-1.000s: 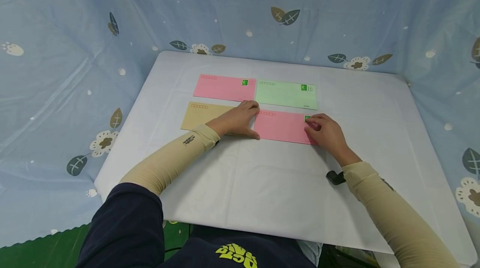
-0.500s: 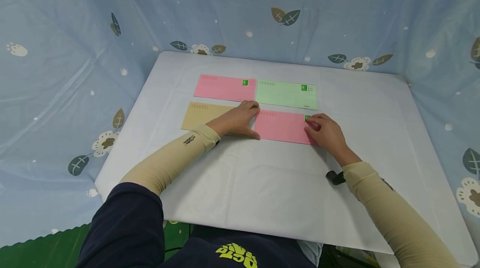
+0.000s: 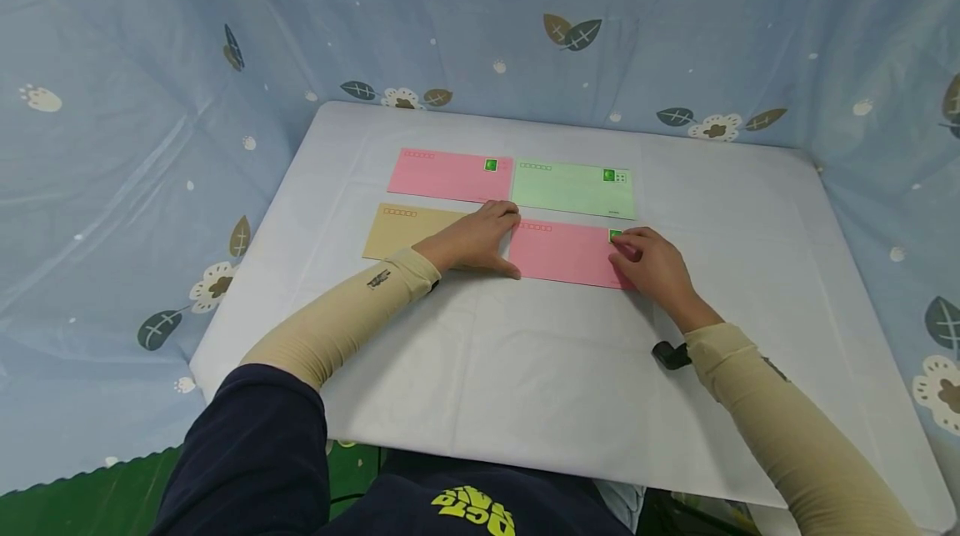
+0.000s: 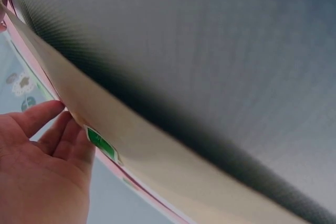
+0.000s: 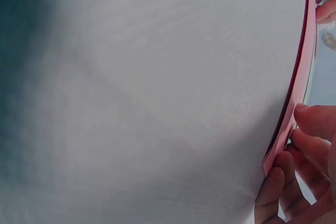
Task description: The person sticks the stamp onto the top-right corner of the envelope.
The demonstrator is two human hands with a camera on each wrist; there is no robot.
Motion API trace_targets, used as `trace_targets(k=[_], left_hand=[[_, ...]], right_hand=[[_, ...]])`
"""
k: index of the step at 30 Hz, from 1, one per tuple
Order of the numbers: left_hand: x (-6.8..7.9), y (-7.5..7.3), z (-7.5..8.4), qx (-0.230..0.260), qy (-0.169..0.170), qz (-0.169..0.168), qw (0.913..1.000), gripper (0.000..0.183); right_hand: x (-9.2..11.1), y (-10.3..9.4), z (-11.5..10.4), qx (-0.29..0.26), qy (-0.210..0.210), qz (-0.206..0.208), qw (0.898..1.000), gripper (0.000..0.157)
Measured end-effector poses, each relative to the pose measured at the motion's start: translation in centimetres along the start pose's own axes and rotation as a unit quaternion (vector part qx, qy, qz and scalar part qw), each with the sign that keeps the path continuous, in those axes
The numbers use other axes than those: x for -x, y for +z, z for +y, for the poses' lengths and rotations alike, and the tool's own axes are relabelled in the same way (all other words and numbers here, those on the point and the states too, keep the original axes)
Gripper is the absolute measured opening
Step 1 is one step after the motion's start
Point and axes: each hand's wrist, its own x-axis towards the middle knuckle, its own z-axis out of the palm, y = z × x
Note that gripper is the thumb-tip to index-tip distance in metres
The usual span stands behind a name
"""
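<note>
In the head view, a pink envelope (image 3: 562, 252) lies flat on the white table at front right. My left hand (image 3: 480, 237) lies over the right end of a tan envelope (image 3: 412, 223), thumb and fingers spread along the pink envelope's left end. The left wrist view shows a green stamp (image 4: 102, 142) on the tan envelope beside my left fingers. At the pink envelope's right end, my right hand (image 3: 651, 265) has its thumb and bent fingers on the edge by another green stamp (image 3: 614, 235). In the right wrist view, the right fingers (image 5: 270, 192) curl against that end.
Behind lie a second pink envelope (image 3: 450, 176) and a light green envelope (image 3: 573, 190), both stamped, forming two rows with the front ones. White cloth covers the table (image 3: 525, 378). A patterned blue curtain (image 3: 480, 27) stands behind and beside it.
</note>
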Motion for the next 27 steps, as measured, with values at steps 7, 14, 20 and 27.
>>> trace_targets(k=[7,14,20,27], left_hand=[[0.07,-0.11,0.08,0.003,0.003,0.001,1.0000,0.106],[0.21,-0.25,0.20,0.004,0.004,0.001,1.0000,0.110],[0.21,-0.19,0.17,0.000,0.004,0.002,1.0000,0.111],[0.19,-0.14,0.08,-0.003,0.005,0.000,1.0000,0.112]], right_hand=[[0.12,-0.08,-0.03,-0.002,-0.009,0.005,1.000,0.039],[0.16,-0.01,-0.10,-0.004,-0.004,0.007,1.000,0.039],[0.26,-0.06,-0.06,-0.010,-0.009,0.013,1.000,0.038],[0.40,-0.13,-0.09,-0.012,-0.011,0.017,1.000,0.036]])
